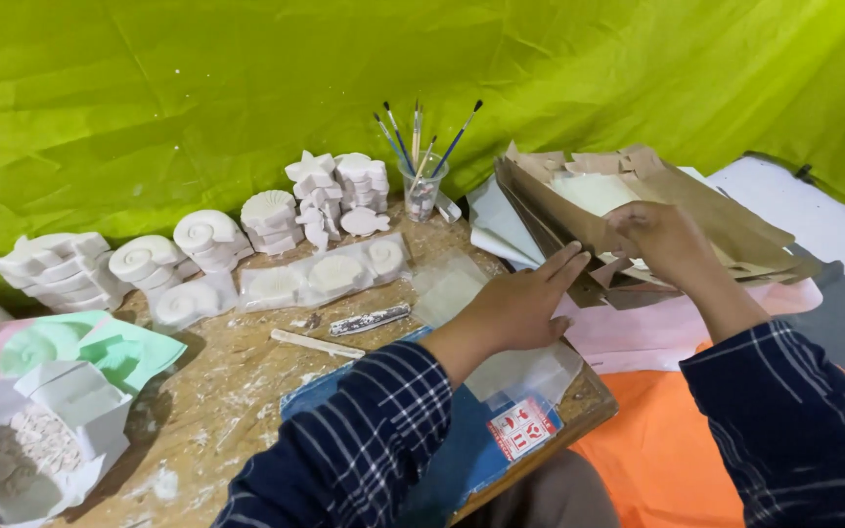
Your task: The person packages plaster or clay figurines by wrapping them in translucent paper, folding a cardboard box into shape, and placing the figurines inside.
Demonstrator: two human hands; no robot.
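Observation:
My left hand (523, 305) lies flat with fingers stretched out, its fingertips touching the lower edge of a stack of brown paper sheets (696, 210) at the right of the wooden board (246, 381). My right hand (662, 240) reaches into that stack, its fingers curled around some of the brown sheets. A pale cream sheet (594, 191) shows among the brown ones. Both arms wear dark plaid sleeves.
White plaster shell and star casts (320, 191) stand in stacks along the back. A clear cup of paintbrushes (422, 186) sits behind them. Green moulds (100, 347), a white paper bag (41, 440), a blue sheet (462, 440), clear plastic, pink and orange sheets (657, 450) surround the board.

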